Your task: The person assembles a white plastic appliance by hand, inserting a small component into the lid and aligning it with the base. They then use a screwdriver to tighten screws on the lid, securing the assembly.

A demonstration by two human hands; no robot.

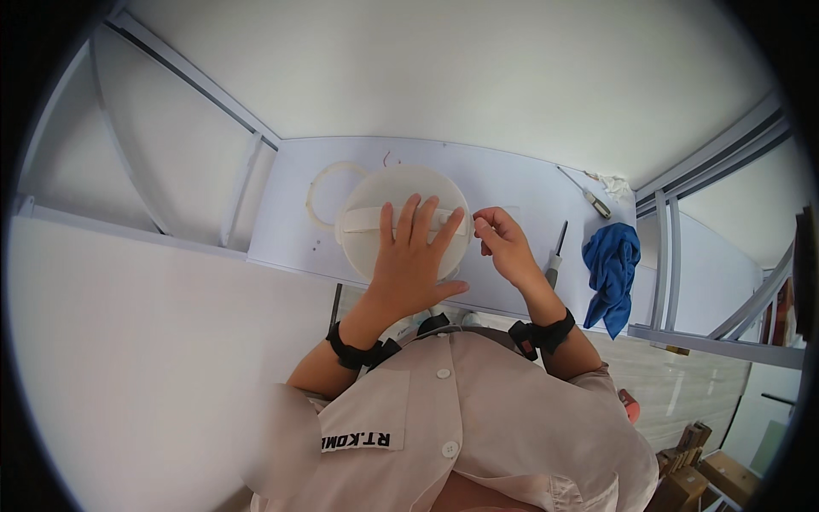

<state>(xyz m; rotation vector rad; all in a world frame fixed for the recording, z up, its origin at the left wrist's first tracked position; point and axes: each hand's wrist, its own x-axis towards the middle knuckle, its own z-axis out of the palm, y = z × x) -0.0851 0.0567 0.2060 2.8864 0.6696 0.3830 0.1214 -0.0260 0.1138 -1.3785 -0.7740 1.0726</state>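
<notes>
White walls (461, 77) and pale grey metal rails (128, 230) enclose a light, smooth surface (277, 243) at which a person stands. On it, directly before the person's chest and left of its middle, sits a round off-white container (401, 186), seen from above. A flat raised off-white bar (363, 220) crosses its top, its long axis running roughly from the person's left to right.

The person's left hand (409, 258) lies over the container, fingers fanned apart and pointing away from the body, crossing the bar nearly at right angles; the thumb reaches rightward near the close edge. The right hand (505, 243) is just beside the right rim, at the bar's right end, so the container lies immediately to the left of its fingertips. Its fingers are curled with the thumb near the index finger; whether something is pinched between them cannot be told. The left hand is the nearer to the container's middle, the right to its right edge.

Beyond the container's left side, partly hidden by it, lies a thin cream-coloured ring (310, 198). Right of the right hand rests a grey-handled screwdriver (554, 266); farther off are a second, slimmer screwdriver (595, 203), a crumpled blue cloth (611, 260) and a small white crumpled piece (616, 186).
</notes>
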